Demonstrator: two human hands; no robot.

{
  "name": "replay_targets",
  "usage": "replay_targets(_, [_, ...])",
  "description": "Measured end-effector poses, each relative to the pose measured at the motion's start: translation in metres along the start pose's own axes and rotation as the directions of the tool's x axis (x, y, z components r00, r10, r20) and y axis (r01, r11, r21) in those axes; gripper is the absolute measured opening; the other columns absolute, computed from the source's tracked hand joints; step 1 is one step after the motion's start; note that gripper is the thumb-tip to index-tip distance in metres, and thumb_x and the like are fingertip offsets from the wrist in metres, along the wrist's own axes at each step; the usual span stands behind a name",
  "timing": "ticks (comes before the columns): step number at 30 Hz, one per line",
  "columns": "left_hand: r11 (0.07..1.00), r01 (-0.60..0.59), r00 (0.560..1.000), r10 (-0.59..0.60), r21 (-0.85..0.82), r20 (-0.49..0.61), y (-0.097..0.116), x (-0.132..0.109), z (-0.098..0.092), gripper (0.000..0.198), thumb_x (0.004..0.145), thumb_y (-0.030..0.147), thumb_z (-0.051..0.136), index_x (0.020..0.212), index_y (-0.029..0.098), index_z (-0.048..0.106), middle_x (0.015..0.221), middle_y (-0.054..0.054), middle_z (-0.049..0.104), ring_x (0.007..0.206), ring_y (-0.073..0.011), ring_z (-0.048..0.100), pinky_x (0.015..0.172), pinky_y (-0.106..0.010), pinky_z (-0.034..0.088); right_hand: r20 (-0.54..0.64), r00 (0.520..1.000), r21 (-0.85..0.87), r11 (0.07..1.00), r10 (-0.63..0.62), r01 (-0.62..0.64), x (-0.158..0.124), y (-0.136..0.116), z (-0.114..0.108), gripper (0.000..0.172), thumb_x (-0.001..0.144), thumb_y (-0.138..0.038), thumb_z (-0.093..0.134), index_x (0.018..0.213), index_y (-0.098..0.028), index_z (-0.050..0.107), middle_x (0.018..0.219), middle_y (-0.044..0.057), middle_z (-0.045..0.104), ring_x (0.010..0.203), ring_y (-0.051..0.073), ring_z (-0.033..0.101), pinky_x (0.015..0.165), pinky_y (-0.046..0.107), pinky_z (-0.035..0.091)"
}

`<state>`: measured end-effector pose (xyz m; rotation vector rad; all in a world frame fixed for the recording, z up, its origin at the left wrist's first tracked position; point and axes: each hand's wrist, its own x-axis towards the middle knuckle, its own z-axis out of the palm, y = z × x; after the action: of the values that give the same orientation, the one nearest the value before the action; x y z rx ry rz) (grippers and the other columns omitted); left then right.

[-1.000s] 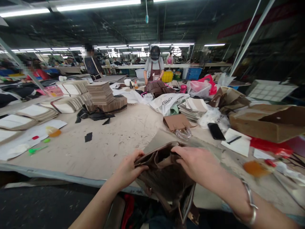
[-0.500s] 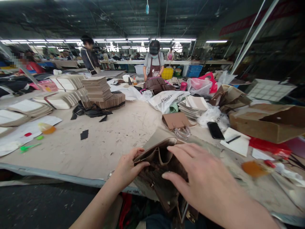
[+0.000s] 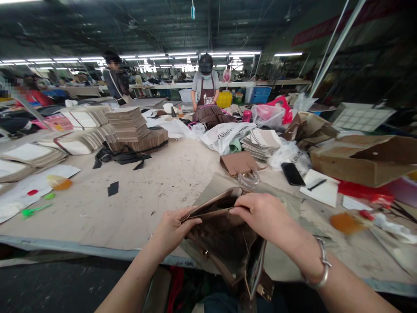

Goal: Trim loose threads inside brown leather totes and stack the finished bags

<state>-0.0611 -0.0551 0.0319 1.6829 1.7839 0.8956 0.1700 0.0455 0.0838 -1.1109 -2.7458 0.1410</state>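
The brown bag (image 3: 224, 237) is hanging over the table (image 3: 156, 187) edge at 6 o'clock, the left hand (image 3: 171, 230) and right hand (image 3: 263, 215) pinching its rim, so a slipping grip could drop it.

We see a wide, scuffed beige table (image 3: 163, 182) filling the middle of the frame. At upper left sit stacks of cardboard sheets (image 3: 128, 124), with black scraps (image 3: 120, 156) just below them. A green tool (image 3: 32, 211) lies at far left. Right of centre lie a black phone (image 3: 292, 174), a white sheet (image 3: 322, 195) and an open cardboard box (image 3: 365, 158). A brown bag (image 3: 221, 234) overhangs the near rim.
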Motion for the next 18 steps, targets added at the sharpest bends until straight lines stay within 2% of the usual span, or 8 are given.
replay_targets(6, [1.000,0.008,1.000,-0.008,0.019,-0.013,0.000,0.002,0.004,0.030,0.085,0.039,0.052,0.103,0.023,0.069,0.090,0.001,0.072,0.079,-0.0177,0.066,0.072,-0.025,0.052,-0.047,0.994,-0.119,0.988,0.096,-0.101,0.013,-0.008,0.005,0.025,0.089,-0.035,0.050,0.074,-0.021,0.064,0.077,0.003,0.066,0.076,0.017,0.061,0.061,0.026,0.038])
replay_targets(13, [0.998,-0.009,0.998,0.013,0.066,-0.059,0.000,0.002,0.008,0.029,0.084,0.038,0.052,0.100,0.022,0.070,0.087,0.000,0.073,0.077,-0.0186,0.066,0.072,-0.026,0.052,-0.074,0.988,-0.141,0.980,0.132,-0.142,0.024,-0.012,0.006,0.019,0.087,-0.036,0.053,0.076,-0.021,0.059,0.076,0.003,0.066,0.073,0.019,0.061,0.060,0.027,0.038])
replay_targets(18, [0.998,-0.013,0.998,0.018,0.068,-0.065,0.000,0.002,0.007,0.027,0.084,0.037,0.052,0.096,0.022,0.071,0.085,0.001,0.073,0.076,-0.0182,0.067,0.068,-0.024,0.052,-0.123,0.978,-0.116,0.976,0.169,-0.183,0.026,-0.011,0.010,0.018,0.085,-0.039,0.057,0.089,-0.022,0.056,0.076,0.002,0.066,0.071,0.019,0.062,0.058,0.026,0.038])
